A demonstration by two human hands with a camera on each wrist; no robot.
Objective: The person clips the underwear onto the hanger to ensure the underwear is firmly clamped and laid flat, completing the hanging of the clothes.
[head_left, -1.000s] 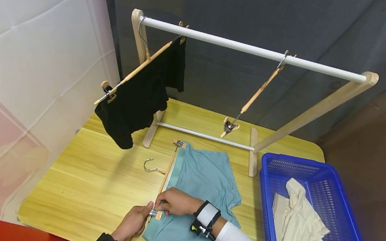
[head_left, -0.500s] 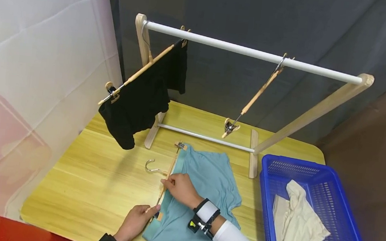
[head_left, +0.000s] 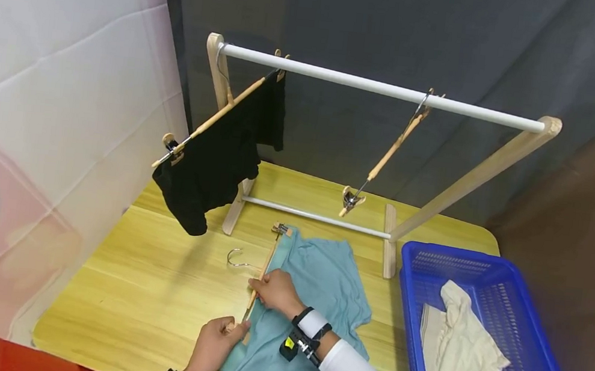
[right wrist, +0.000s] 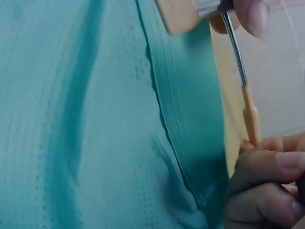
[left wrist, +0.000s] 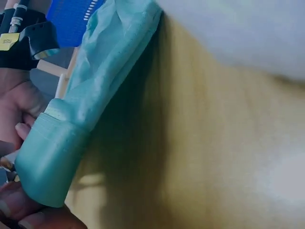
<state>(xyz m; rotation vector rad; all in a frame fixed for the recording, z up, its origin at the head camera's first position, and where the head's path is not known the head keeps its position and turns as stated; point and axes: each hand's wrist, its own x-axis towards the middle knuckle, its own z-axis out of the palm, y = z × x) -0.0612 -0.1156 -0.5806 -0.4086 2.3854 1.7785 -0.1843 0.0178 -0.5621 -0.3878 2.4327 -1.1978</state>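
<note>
Teal boxer shorts [head_left: 325, 285] lie on the table, waistband to the left along a wooden clip hanger [head_left: 268, 259]. The hanger's far clip [head_left: 282, 229] grips one end of the waistband, and its metal hook [head_left: 235, 259] points left. My left hand [head_left: 215, 343] pinches the near clip, whose wooden jaw [right wrist: 178, 14] sits on the waistband in the right wrist view. My right hand [head_left: 277, 291] grips the hanger's bar near its middle. In the left wrist view the near waistband end [left wrist: 52, 157] bulges up above the table.
A wooden rack with a white rail [head_left: 341, 80] stands behind. Black shorts [head_left: 225, 148] hang from a clip hanger at its left; a bare clip hanger [head_left: 388, 156] hangs right. A blue basket [head_left: 511, 274] holding cream cloth [head_left: 468, 348] stands at the right.
My right hand has moved from the near clip up to the middle of the hanger's bar. My left hand stays at the near clip, now with its fingers closed on it.
</note>
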